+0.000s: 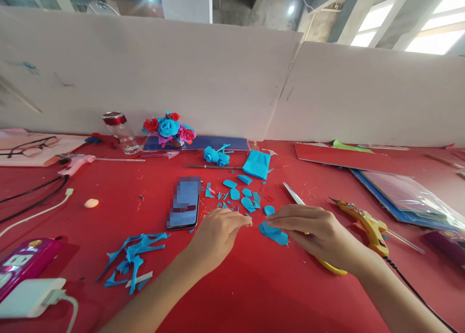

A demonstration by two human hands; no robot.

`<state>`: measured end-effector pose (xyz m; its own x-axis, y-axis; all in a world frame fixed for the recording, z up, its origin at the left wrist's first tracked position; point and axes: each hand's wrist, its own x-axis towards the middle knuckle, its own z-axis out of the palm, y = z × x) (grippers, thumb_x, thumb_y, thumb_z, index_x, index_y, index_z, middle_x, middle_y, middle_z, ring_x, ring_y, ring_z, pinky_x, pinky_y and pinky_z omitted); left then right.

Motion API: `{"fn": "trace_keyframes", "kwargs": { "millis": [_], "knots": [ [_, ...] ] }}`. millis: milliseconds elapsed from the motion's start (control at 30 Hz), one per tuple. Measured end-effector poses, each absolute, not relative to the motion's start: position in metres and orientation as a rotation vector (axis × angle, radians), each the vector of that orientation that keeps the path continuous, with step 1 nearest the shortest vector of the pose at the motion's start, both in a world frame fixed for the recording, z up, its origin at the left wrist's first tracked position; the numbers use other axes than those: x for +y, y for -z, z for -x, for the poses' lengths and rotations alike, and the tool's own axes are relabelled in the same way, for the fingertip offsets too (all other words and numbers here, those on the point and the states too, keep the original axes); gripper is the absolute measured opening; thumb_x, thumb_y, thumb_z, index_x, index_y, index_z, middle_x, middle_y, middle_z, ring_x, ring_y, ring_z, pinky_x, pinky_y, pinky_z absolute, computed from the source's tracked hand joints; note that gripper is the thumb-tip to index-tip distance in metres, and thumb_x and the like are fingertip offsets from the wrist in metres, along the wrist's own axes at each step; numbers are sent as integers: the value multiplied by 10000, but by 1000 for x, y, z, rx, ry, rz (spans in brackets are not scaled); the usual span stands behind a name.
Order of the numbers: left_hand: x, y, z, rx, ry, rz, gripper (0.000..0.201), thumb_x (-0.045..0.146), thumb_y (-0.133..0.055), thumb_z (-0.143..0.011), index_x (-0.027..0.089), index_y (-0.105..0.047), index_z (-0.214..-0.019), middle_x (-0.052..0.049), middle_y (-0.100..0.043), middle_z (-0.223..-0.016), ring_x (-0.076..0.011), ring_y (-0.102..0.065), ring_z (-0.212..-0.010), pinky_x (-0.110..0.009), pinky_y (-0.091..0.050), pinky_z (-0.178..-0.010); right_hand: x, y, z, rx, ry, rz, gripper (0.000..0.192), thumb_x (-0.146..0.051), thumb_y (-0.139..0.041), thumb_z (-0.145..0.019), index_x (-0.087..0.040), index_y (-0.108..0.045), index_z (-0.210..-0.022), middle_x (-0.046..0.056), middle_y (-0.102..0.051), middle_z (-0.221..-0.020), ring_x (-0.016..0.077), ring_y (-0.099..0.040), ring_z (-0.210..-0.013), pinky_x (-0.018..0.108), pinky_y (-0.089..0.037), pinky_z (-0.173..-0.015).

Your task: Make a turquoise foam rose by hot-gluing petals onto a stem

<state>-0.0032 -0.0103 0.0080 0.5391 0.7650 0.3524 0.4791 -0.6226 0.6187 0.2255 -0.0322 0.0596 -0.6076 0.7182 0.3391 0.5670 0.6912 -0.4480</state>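
Note:
My left hand point(217, 234) rests on the red table point(254, 284), fingertips pinched together near a thin stem I can barely see. My right hand point(316, 231) holds several blue paper petals point(274, 234) gathered at its fingertips, close to my left fingertips. More cut blue petals point(241, 195) lie scattered just beyond both hands. Scissors point(296, 197) with yellow handles lie under my right hand, the blades pointing away.
A phone point(184, 202) lies left of the petals. Blue scraps point(132, 260) sit at near left. A yellow glue gun point(366, 221) lies right; a pink one point(76, 163) at left. A paper rose bouquet point(169, 127), jar point(119, 129), folded blue paper point(257, 164) and chargers point(29, 294) surround.

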Motion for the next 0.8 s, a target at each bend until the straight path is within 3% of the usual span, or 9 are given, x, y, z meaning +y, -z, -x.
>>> {"fn": "trace_keyframes", "kwargs": {
  "millis": [533,800],
  "knots": [
    [-11,-9,3,1024,-780,-2319,322,41,-439,-872,242,-673,-962,2,-716,-992,-188,-643,-896,-319,-445,-804,-34,-56,-225,-2579,-139,941,338,-128,-391,-911,-247,-630,-1118,40,-694,-1032,172,-642,-939,320,-533,-792],
    [-11,-10,3,1041,-743,-2308,303,52,-448,-875,240,-675,-943,3,-716,-988,-192,-640,-882,-314,-441,-785,-33,-56,-224,-2605,-161,937,355,-98,-387,-895,-243,-651,-1083,26,-699,-1021,168,-644,-923,316,-541,-784]
  ]
}}
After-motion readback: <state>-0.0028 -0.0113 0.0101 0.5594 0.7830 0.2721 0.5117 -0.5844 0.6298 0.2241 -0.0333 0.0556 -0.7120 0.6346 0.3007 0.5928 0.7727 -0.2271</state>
